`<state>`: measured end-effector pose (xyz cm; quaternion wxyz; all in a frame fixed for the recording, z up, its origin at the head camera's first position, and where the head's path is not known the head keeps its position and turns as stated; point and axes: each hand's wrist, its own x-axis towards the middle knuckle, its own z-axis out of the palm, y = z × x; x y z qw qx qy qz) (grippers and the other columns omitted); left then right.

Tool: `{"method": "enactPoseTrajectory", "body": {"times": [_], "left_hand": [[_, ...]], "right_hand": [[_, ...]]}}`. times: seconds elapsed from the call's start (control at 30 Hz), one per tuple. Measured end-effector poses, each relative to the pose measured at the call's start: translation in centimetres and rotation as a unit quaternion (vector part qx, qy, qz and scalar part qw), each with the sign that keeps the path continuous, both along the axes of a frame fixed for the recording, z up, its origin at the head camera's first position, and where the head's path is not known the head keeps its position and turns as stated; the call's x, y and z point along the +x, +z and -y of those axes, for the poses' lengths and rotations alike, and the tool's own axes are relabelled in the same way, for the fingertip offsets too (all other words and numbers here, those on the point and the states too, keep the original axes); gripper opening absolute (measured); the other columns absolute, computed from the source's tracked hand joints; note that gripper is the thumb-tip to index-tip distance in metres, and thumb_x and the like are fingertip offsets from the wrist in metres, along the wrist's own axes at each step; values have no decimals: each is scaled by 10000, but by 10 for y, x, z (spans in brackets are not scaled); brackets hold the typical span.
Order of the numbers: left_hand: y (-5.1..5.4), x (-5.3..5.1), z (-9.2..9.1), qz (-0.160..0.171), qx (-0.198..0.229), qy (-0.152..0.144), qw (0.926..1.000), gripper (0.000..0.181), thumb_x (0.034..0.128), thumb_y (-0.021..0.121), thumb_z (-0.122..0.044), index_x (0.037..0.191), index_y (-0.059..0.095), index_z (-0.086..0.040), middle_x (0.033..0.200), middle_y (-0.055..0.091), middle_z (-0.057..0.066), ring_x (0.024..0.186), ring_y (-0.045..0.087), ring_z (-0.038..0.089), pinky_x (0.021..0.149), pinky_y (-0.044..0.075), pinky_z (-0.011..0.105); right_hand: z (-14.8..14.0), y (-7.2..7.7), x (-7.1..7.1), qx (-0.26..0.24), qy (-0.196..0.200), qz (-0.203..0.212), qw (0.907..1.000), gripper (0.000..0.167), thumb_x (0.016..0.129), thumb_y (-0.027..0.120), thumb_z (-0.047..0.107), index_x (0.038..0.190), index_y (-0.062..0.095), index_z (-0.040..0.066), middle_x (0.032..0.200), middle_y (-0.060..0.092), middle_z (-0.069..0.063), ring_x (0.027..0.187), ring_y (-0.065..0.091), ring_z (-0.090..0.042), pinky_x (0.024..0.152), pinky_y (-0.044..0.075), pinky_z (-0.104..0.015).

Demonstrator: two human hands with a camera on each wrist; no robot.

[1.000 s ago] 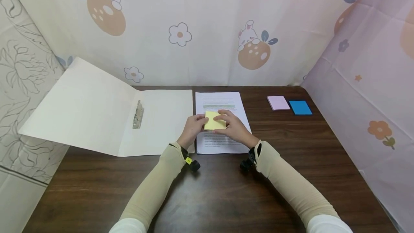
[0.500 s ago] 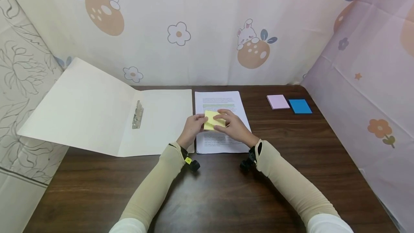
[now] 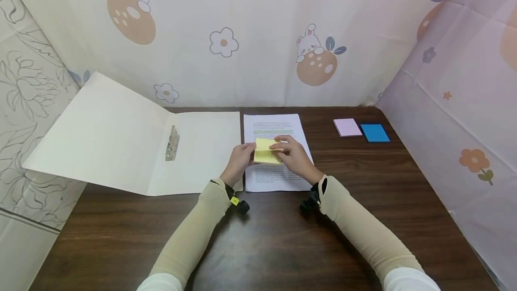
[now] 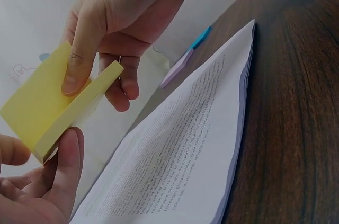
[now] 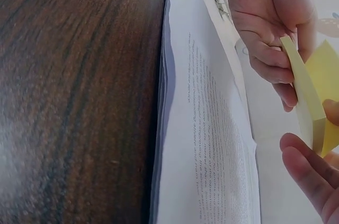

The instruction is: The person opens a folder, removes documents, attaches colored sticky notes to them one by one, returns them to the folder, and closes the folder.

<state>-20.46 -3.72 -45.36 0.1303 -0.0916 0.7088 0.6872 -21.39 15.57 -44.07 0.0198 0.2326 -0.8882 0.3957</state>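
Note:
My left hand (image 3: 239, 163) holds a pad of yellow sticky notes (image 3: 266, 158) by its left side, above a stack of printed pages (image 3: 278, 184). From the right, my right hand (image 3: 298, 160) pinches the pad's top sheet (image 3: 264, 143), which is bent up from the pad. In the left wrist view, the right thumb (image 4: 77, 73) lies on the raised sheet (image 4: 37, 91), apart from the thick pad edge (image 4: 79, 107). The right wrist view shows left fingers (image 5: 270, 60) along the pad's edge (image 5: 304, 91).
An open white folder (image 3: 206, 160) with a metal clip (image 3: 172, 143) lies left of the pages, its cover raised toward the wall. A pink sticky pad (image 3: 347, 127) and a blue one (image 3: 375, 133) sit at the back right of the dark wooden table (image 3: 274, 246).
The yellow top sheet has lifted from the pad and bent upward. My right thumb has moved up with it, while the left hand stays nearly in place.

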Motion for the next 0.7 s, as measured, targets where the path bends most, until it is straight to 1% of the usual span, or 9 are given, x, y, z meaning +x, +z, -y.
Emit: {"method": "enactPoseTrajectory", "body": {"times": [0.03, 0.1, 0.2, 0.33, 0.43, 0.5, 0.7], "left_hand": [[0, 0, 0, 13, 48, -1, 10000, 431, 1016, 433, -308, 1316, 576, -34, 1153, 655, 115, 922, 627, 164, 732, 516, 226], [-1, 0, 0, 34, 153, -2, 9999, 417, 1014, 434, -290, 1305, 586, -33, 1153, 658, 120, 911, 628, 165, 726, 515, 224], [-1, 0, 0, 43, 250, 5, 9997, 408, 1013, 437, -276, 1300, 588, -28, 1161, 659, 125, 913, 635, 161, 733, 523, 228], [-1, 0, 0, 1, 228, 21, 9997, 409, 1014, 438, -264, 1307, 577, -15, 1170, 657, 122, 929, 646, 154, 758, 539, 241], [-2, -1, 1, -30, 191, -13, 9998, 405, 1013, 441, -260, 1306, 575, -15, 1152, 660, 120, 922, 649, 149, 760, 544, 245], [-4, -2, 1, -56, 173, -42, 9998, 400, 1014, 441, -257, 1308, 574, -20, 1139, 661, 118, 911, 648, 145, 754, 544, 243], [-4, -1, 1, -85, 228, -56, 9997, 395, 1016, 448, -252, 1316, 566, -22, 1155, 664, 123, 921, 654, 148, 767, 550, 252]], "right_hand": [[0, 0, 0, -30, -35, 55, 10000, 212, 920, 599, 27, 1086, 732, 33, 1324, 555, -163, 1025, 639, -296, 756, 535, -324], [0, 0, 0, -38, -78, 122, 9999, 206, 922, 609, 38, 1085, 736, 39, 1323, 559, -154, 966, 650, -278, 738, 525, -301], [0, 0, 1, 14, -66, 247, 9997, 214, 901, 679, 107, 1101, 733, 50, 1335, 551, -143, 902, 638, -242, 736, 502, -274], [1, 1, 2, 136, 34, 574, 9983, 397, 830, 776, 246, 1168, 701, 53, 1379, 501, -135, 869, 626, -227, 777, 501, -294], [3, 1, 3, 240, 44, 785, 9966, 497, 794, 805, 301, 1208, 675, 58, 1404, 472, -124, 887, 640, -227, 805, 508, -317], [4, 1, 3, 319, 37, 805, 9962, 517, 786, 811, 310, 1218, 666, 65, 1406, 466, -120, 879, 645, -223, 797, 508, -310], [6, -1, 4, 454, 31, 668, 9967, 517, 799, 798, 328, 1227, 650, 81, 1398, 457, -117, 802, 612, -182, 714, 476, -254]]}}
